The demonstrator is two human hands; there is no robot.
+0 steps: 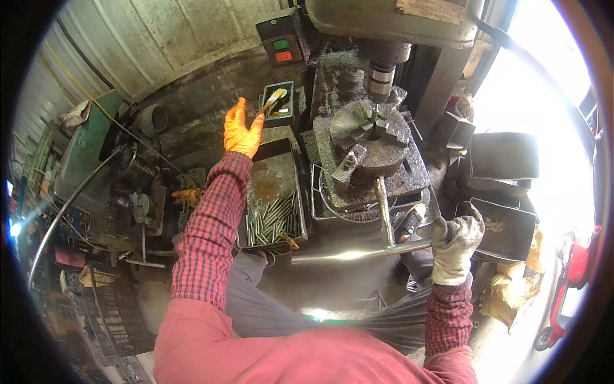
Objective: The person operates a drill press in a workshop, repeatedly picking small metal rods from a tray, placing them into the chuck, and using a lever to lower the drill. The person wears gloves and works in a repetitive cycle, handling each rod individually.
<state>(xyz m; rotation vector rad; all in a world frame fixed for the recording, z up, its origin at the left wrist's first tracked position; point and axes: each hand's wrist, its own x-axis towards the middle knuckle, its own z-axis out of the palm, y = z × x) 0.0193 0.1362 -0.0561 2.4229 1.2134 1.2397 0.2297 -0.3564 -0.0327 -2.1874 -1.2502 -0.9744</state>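
Note:
My left hand (242,130), in an orange glove, reaches forward and holds the handle of a paintbrush (274,99) whose bristles sit over a small green tin (279,102). My right hand (455,243), in a grey work glove, grips a long shiny metal lever (358,254) that runs left from it. Ahead stands a drill press with its spindle (381,78) above a round chuck (371,137) on the dark machine table. A metal tray (274,195) below my left hand holds several thin metal rods (275,221).
A switch box with a green and a red button (282,48) is on the wall behind. Dark metal bins (505,157) stand at the right. A green machine (83,150) and a black crate (112,310) are at the left. A vertical handle (382,208) sticks out below the chuck.

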